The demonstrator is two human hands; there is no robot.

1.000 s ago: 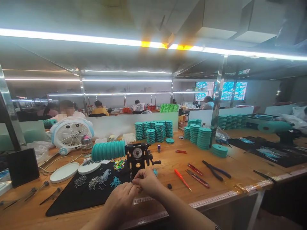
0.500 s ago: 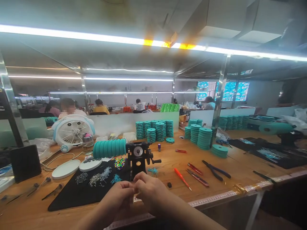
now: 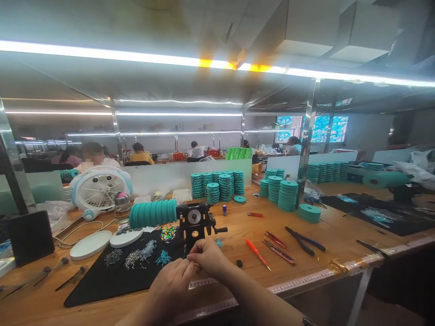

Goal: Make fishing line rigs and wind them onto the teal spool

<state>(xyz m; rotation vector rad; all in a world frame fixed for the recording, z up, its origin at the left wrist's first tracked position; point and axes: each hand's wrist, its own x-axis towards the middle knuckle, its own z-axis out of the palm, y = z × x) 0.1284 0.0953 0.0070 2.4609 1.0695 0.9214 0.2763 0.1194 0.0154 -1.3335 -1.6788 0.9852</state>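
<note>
My left hand (image 3: 173, 277) and my right hand (image 3: 208, 259) meet at the table's front edge, fingers pinched together. Whatever lies between their fingertips is too small to make out. Just behind them stands a black winding machine (image 3: 194, 222) with a round dial and a side crank. Teal spools (image 3: 152, 213) are lined up on its shaft, reaching left. On a black mat (image 3: 102, 283) lie teal pieces (image 3: 164, 257), colourful beads (image 3: 169, 234), silvery metal parts (image 3: 132, 259) and clear pieces (image 3: 148, 249). More teal pieces sit right behind my right hand.
An orange screwdriver (image 3: 257, 254), snips (image 3: 278, 251) and pliers (image 3: 302, 240) lie to the right. Teal spool stacks (image 3: 225, 188) stand at the back. A white fan (image 3: 102, 190) and white lids (image 3: 91, 245) are at the left. Several people sit beyond the partition.
Both hands stay together; my left hand has turned so its back shows more, and my right hand has risen slightly. The view has shifted a little.
</note>
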